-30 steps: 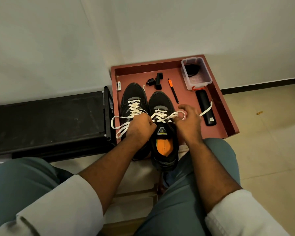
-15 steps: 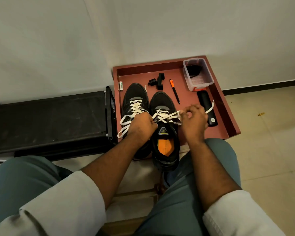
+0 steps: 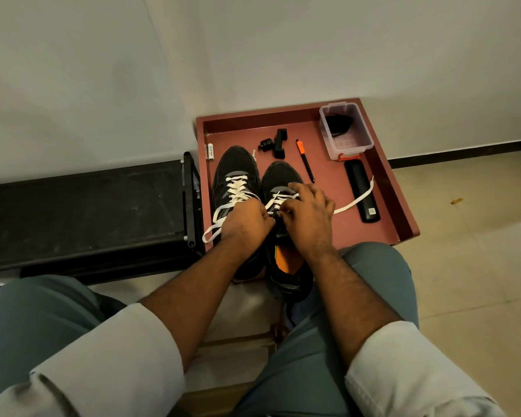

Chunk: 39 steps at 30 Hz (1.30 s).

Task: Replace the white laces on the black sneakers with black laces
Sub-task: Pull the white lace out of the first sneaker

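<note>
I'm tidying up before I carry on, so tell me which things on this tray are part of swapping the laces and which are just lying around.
Part of the job:
- left sneaker
- right sneaker
- white laces
- clear box holding something dark, possibly the black laces

Just lying about:
- orange-capped pen
- black case
- small black clamp
- white battery

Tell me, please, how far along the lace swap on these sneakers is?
Early. Done: the right sneaker's white lace is loosened, one end trailing across the tray. In hand: both hands, left and right, work its eyelets. Left: the left sneaker remains fully white-laced; no black laces are threaded.
</note>
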Each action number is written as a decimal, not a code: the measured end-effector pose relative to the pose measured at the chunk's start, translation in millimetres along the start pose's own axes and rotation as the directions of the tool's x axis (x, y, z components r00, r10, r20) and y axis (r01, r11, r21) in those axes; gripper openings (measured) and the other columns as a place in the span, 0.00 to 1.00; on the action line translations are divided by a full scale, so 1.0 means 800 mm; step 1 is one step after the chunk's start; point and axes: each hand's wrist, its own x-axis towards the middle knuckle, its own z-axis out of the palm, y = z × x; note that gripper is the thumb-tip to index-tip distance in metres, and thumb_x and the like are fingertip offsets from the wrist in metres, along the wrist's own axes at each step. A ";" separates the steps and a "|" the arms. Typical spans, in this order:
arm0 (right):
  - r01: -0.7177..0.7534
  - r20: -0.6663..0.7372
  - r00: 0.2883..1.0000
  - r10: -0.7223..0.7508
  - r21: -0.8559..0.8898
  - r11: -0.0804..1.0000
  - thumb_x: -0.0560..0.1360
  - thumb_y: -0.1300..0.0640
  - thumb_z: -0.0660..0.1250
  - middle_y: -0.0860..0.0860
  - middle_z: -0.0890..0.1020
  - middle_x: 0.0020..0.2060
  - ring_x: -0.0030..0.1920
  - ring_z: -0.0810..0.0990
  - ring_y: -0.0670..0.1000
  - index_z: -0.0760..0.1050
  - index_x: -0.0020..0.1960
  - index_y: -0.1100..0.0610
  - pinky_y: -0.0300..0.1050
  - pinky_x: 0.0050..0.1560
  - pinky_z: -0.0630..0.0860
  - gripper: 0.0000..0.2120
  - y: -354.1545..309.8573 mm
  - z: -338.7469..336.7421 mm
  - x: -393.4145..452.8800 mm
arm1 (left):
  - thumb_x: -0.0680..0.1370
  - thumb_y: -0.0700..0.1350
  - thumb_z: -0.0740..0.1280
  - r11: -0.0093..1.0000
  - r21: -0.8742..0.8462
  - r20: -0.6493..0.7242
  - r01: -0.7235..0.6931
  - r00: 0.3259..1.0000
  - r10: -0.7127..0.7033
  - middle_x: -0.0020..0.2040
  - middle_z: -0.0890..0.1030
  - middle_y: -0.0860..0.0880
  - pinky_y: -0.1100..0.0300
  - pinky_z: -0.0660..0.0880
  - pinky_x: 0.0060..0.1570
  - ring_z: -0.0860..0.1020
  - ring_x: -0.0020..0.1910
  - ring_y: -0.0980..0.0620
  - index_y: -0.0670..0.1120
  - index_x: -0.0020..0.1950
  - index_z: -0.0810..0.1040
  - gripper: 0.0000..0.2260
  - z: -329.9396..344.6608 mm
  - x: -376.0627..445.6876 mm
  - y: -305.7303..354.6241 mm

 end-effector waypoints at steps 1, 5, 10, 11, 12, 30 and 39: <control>-0.006 -0.015 1.000 0.006 0.010 1.000 0.74 0.53 0.71 0.47 0.71 0.69 0.71 0.63 0.54 0.82 0.52 0.52 0.56 0.66 0.60 0.08 0.002 -0.002 0.000 | 0.76 0.46 0.69 1.000 0.000 0.002 -0.001 1.000 0.001 0.30 0.79 0.46 0.47 0.81 0.40 0.80 0.32 0.44 0.43 0.35 0.78 0.12 0.000 0.000 0.001; -0.316 -0.239 0.893 0.380 0.265 0.911 0.75 0.57 0.70 0.50 0.74 0.64 0.67 0.69 0.53 0.80 0.51 0.55 0.53 0.66 0.66 0.05 0.036 -0.016 0.001 | 0.77 0.47 0.69 1.000 0.018 0.007 -0.013 1.000 0.012 0.34 0.80 0.46 0.48 0.80 0.44 0.80 0.37 0.44 0.43 0.37 0.79 0.11 0.000 -0.003 0.001; -0.512 -0.249 0.652 0.716 0.552 0.659 0.75 0.59 0.70 0.54 0.72 0.67 0.68 0.69 0.56 0.78 0.58 0.56 0.45 0.61 0.70 0.11 0.066 -0.045 -0.002 | 0.77 0.46 0.69 1.000 0.028 0.013 -0.014 1.000 0.014 0.35 0.80 0.45 0.49 0.79 0.47 0.80 0.39 0.43 0.45 0.33 0.76 0.13 0.000 -0.004 0.000; -0.457 -0.247 0.758 0.604 0.461 0.761 0.74 0.58 0.72 0.53 0.70 0.69 0.70 0.66 0.55 0.77 0.60 0.54 0.48 0.64 0.69 0.15 0.056 -0.042 -0.003 | 0.76 0.46 0.69 0.999 0.030 0.015 -0.014 1.000 0.014 0.34 0.80 0.45 0.49 0.79 0.47 0.80 0.39 0.43 0.46 0.32 0.74 0.14 0.000 -0.003 0.002; -0.362 -0.220 0.863 0.456 0.363 0.859 0.73 0.57 0.73 0.52 0.69 0.70 0.71 0.64 0.55 0.77 0.60 0.52 0.53 0.68 0.67 0.16 0.042 -0.037 -0.005 | 0.76 0.46 0.69 0.999 0.031 0.016 -0.016 1.000 0.015 0.34 0.79 0.46 0.49 0.79 0.46 0.80 0.39 0.43 0.47 0.31 0.73 0.14 -0.001 -0.003 0.003; -0.428 -0.226 0.559 0.798 0.746 0.511 0.76 0.62 0.68 0.53 0.80 0.53 0.55 0.79 0.51 0.77 0.46 0.55 0.38 0.54 0.76 0.03 0.057 -0.040 0.006 | 0.76 0.45 0.69 1.000 0.018 0.005 -0.026 1.000 0.026 0.31 0.77 0.48 0.50 0.78 0.45 0.79 0.38 0.44 0.46 0.31 0.73 0.14 -0.004 -0.008 0.006; -0.393 -0.191 0.737 0.648 0.659 0.641 0.73 0.64 0.71 0.53 0.68 0.70 0.67 0.68 0.50 0.71 0.67 0.52 0.48 0.61 0.75 0.25 0.047 -0.036 0.006 | 0.77 0.45 0.69 0.999 0.019 0.000 -0.029 1.000 0.029 0.33 0.80 0.43 0.48 0.80 0.44 0.80 0.36 0.41 0.41 0.37 0.78 0.11 -0.001 -0.007 0.002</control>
